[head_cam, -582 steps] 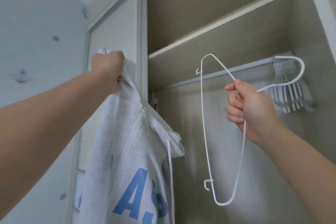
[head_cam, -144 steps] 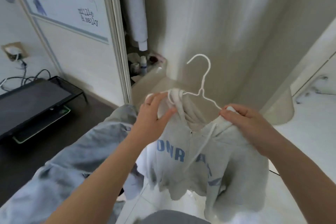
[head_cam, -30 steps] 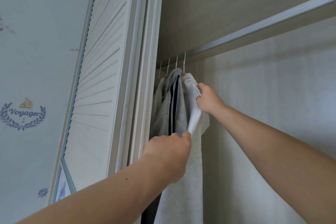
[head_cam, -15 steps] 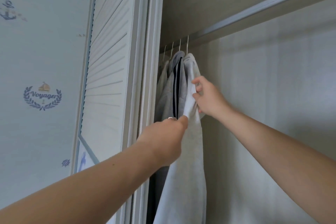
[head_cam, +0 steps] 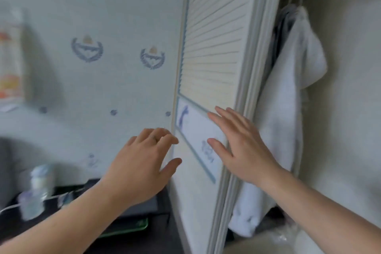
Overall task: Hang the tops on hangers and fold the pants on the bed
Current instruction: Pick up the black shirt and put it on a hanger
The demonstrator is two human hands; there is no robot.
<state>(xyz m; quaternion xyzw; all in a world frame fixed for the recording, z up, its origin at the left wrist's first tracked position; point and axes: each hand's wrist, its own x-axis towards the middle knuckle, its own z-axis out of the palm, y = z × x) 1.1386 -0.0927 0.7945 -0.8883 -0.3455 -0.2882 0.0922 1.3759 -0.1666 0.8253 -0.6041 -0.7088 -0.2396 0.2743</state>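
Here, the tall white louvred wardrobe door (head_cam: 216, 47) filled the middle. Just right of it, the pale grey hooded top (head_cam: 284, 99) hung beside darker clothes (head_cam: 279, 27). The right grip (head_cam: 241, 146), released with fingers spread, lay over the door's lower panel. The left grip (head_cam: 142, 163), also released, hovered at its left edge.

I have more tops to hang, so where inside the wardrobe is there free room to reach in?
Free: right of the hanging hoodie, along the bare back panel. Crowded: between hoodie and louvred door, where dark garments bunch together.
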